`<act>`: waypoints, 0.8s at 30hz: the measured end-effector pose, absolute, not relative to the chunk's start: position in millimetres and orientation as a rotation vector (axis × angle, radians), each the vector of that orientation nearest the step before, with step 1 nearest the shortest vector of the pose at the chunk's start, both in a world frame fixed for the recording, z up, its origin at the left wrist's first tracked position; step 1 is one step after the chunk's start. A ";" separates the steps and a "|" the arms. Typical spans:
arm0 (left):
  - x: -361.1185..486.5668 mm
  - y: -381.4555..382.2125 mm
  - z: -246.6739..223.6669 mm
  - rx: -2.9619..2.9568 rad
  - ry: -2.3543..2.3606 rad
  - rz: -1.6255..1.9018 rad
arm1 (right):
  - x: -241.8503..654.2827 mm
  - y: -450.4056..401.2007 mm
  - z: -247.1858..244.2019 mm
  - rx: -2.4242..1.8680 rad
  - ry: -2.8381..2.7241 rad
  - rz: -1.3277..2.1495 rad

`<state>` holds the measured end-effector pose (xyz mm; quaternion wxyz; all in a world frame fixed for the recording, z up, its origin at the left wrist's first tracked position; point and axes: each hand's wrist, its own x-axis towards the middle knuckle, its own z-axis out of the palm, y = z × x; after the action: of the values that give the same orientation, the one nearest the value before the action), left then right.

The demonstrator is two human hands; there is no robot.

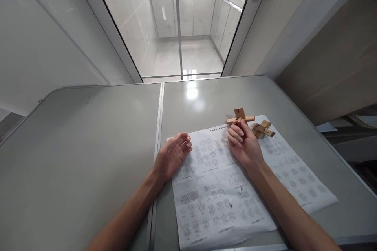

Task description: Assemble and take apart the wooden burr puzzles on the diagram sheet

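My right hand (246, 143) pinches a small assembly of crossed wooden puzzle pieces (239, 113) between thumb and fingers, above the far part of the printed sheet. One upright piece bears a dark mark like a numeral. Just to the right of that hand, a second cluster of crossed wooden pieces (263, 129) rests on the paper, also marked with dark numerals. At the sheet's left edge lies my left hand (173, 155), palm turned inward, its fingers loosely curled and apart with nothing in them. The white instruction sheet (218, 204) shows rows of small diagrams.
The grey folding table (88, 157) has a metal seam (159, 113) running front to back, left of the sheet. Beyond the far edge stands a glass door (179, 27). At the right, a brown panel (332, 43) rises beside the table.
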<state>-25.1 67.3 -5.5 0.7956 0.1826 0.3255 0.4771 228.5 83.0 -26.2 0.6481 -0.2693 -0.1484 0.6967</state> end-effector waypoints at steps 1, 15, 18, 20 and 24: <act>-24.6 67.1 -5.4 0.415 0.713 1.026 | 230.2 84.0 -26.6 -0.613 -0.339 1.574; -14.2 52.2 2.3 1.593 1.040 0.645 | 208.0 75.3 -22.9 -0.979 -0.757 1.516; -11.9 50.6 0.4 1.717 1.003 0.605 | 200.6 71.6 -23.4 -1.055 -0.939 1.439; -11.5 50.9 0.1 1.790 0.970 0.575 | 197.3 70.1 -24.5 -1.100 -1.034 1.390; -11.2 54.1 -0.8 1.961 0.926 0.533 | 192.6 69.1 -27.6 -1.216 -1.165 1.270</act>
<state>-11.2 54.1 -0.8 0.4385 0.7891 0.3728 0.2146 192.6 69.1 -27.6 0.4937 -0.5014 -0.4802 0.5237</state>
